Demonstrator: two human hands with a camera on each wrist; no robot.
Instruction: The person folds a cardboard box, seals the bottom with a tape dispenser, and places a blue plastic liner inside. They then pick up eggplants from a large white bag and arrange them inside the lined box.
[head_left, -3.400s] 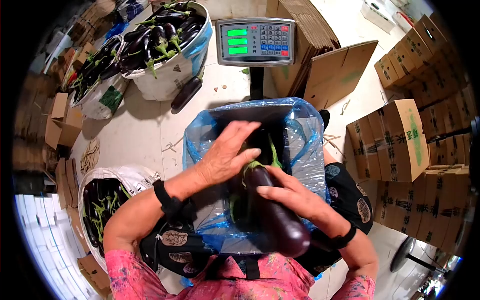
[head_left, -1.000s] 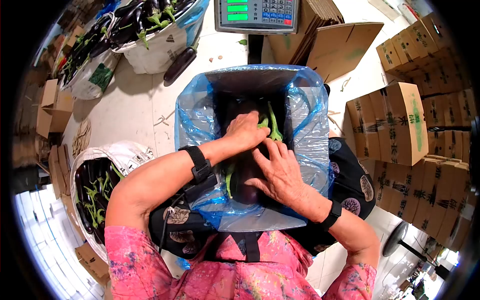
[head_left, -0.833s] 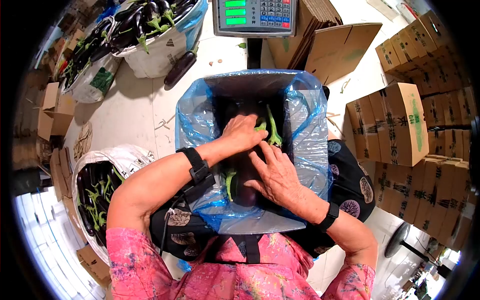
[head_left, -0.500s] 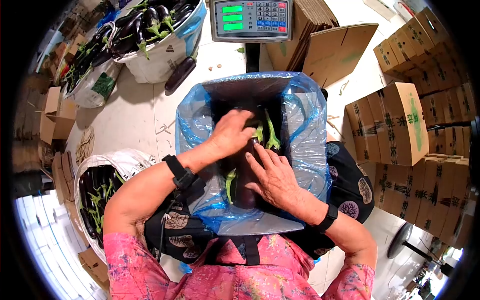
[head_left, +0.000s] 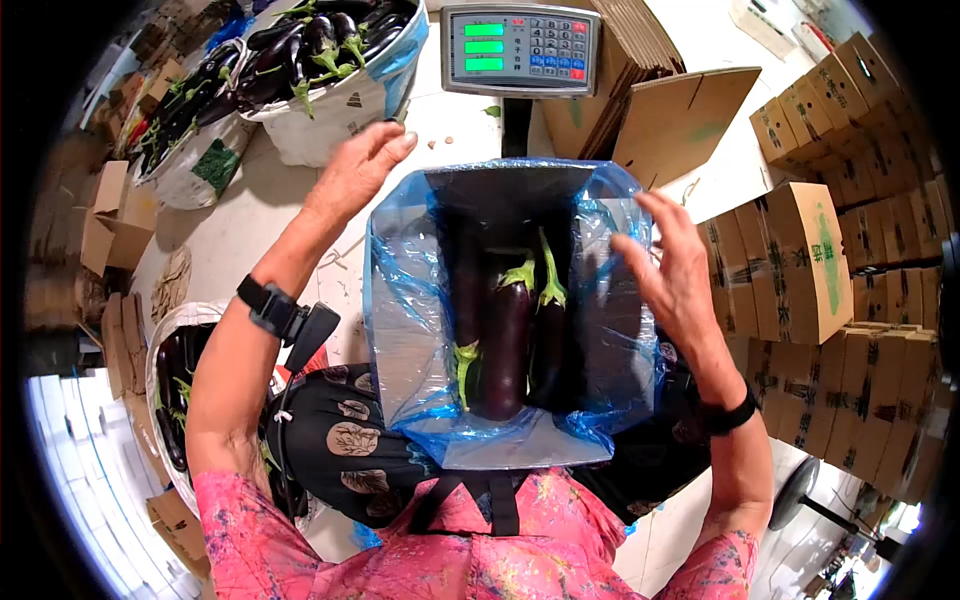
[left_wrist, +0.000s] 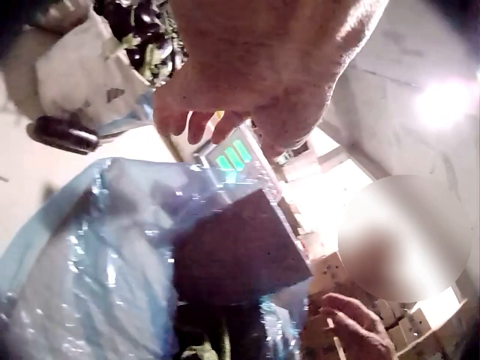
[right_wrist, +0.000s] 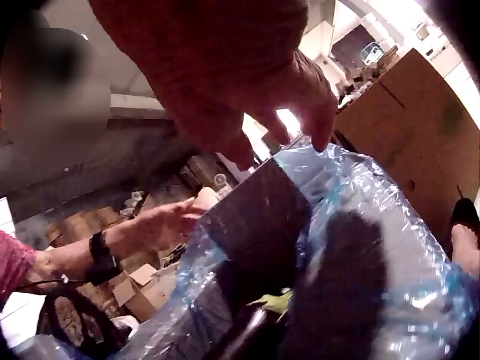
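Packing station, seen from above. The left hand (head_left: 352, 172) hovers with its fingers straight and loosely spread – it grips nothing, and nothing touches its palm. The right hand (head_left: 673, 272) is likewise wide, fingers fanned and slightly bent, empty. Between the two palms, and lower than both, stands the carton (head_left: 510, 198), lined with a blue plastic liner (head_left: 408, 310) whose edges fold out over the rim. The left hand sits outside the carton's far left corner; the right hand sits just above the liner's right edge, whether touching the plastic or not cannot be told. Inside the carton, below and inward of both hands, lie the eggplants (head_left: 506, 345) side by side along its length – two with green stems pointing away from the person, one at the left with its stem toward the person. Neither hand touches them. Beyond the left fingertips stands a white sack (head_left: 335, 120) full of eggplants, with a loose eggplant (left_wrist: 66, 133) on the floor beside it. Ahead of both hands, past the carton, is a weighing scale (head_left: 520, 48) with lit green digits. Outward of the right hand are stacked cardboard boxes (head_left: 800, 265).
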